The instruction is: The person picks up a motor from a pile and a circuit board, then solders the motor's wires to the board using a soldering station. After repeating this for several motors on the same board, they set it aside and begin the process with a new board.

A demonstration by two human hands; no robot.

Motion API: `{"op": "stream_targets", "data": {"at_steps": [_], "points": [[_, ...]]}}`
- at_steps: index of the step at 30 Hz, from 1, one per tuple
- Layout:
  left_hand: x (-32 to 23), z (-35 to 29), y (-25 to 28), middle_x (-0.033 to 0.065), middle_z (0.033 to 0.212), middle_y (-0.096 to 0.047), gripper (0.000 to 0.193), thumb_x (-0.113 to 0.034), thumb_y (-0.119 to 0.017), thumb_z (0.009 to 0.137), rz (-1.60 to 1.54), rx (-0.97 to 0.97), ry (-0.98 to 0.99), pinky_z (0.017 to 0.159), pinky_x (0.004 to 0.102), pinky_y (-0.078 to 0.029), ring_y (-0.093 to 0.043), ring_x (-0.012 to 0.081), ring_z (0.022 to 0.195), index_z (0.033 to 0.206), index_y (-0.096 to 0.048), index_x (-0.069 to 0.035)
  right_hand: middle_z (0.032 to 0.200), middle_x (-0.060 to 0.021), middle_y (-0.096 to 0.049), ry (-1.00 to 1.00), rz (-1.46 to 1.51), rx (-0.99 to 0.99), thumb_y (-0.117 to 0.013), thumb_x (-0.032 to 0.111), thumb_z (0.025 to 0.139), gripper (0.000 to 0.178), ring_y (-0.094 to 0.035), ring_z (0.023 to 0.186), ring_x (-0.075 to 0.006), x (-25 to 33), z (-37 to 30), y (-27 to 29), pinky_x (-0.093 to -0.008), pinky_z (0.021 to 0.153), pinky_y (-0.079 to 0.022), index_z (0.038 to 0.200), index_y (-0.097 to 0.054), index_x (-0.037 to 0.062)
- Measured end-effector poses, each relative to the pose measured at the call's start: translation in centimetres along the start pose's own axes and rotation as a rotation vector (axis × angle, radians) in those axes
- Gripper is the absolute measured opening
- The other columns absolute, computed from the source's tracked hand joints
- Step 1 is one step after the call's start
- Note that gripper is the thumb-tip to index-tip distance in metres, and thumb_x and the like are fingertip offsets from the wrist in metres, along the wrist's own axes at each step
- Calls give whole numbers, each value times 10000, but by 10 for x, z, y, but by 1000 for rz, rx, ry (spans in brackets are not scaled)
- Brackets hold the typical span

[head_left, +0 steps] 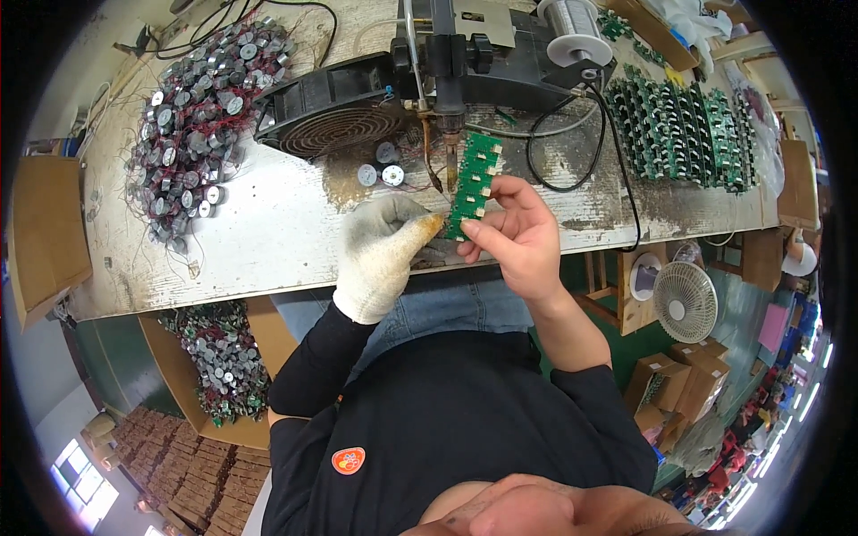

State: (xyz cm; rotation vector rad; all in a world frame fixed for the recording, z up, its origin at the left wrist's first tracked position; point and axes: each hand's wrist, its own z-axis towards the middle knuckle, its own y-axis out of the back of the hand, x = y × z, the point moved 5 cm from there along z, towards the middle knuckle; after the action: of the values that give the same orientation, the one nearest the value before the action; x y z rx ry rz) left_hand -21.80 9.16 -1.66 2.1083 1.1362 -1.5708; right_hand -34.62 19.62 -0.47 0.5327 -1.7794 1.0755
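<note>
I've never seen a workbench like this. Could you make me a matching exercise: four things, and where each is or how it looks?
Things:
1. Board
2. Glove
3. Spool
4. White fan

Places and looks:
A. Wound with silvery wire, at the far side of the bench
B. Off to the right, beyond the bench's near edge
C. Green, held in the bare right grip
D. Whitish, with yellow-brown stains at the fingers

Pairs: 1-C, 2-D, 3-A, 4-B
</note>
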Motion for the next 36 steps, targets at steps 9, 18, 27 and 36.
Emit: {"op": "stream_targets", "data": {"at_steps": [9,18,27,36], "points": [[-7,-1,-2,62,786,-631,167,-139,-606,879,19,-28,41,606,230,-475,-593,98,677,885,-609,28,1089,-134,-532,-23,8,16,-617,-93,831,373,-670,705,-172,-1,-3,-1,-241,545,-549,1151,-430,-45],[-13,-3,-8,82,794,-637,162,-130,-599,893,-153,-9,109,607,249,-525,-630,126,685,910,-590,31,1079,-149,-581,1,2,2,-590,-122,825,415,-672,692,-188,-1,-2,-2,-254,534,-553,1194,-420,-41],[-8,0,-5,76,789,-644,170,-130,-620,898,-94,-30,43,611,244,-494,-609,104,692,880,-597,37,1076,-152,-583,3,1,1,-597,-116,824,416,-669,681,-189,-2,-3,0,-256,529,-551,1194,-419,-47],[-12,-2,-9,76,793,-647,178,-139,-606,910,-98,1,58,615,241,-492,-608,102,698,876,-603,36,1088,-144,-546,-9,5,-1,-607,-100,830,379,-671,698,-184,0,-5,-1,-249,546,-553,1160,-428,-44]]}}
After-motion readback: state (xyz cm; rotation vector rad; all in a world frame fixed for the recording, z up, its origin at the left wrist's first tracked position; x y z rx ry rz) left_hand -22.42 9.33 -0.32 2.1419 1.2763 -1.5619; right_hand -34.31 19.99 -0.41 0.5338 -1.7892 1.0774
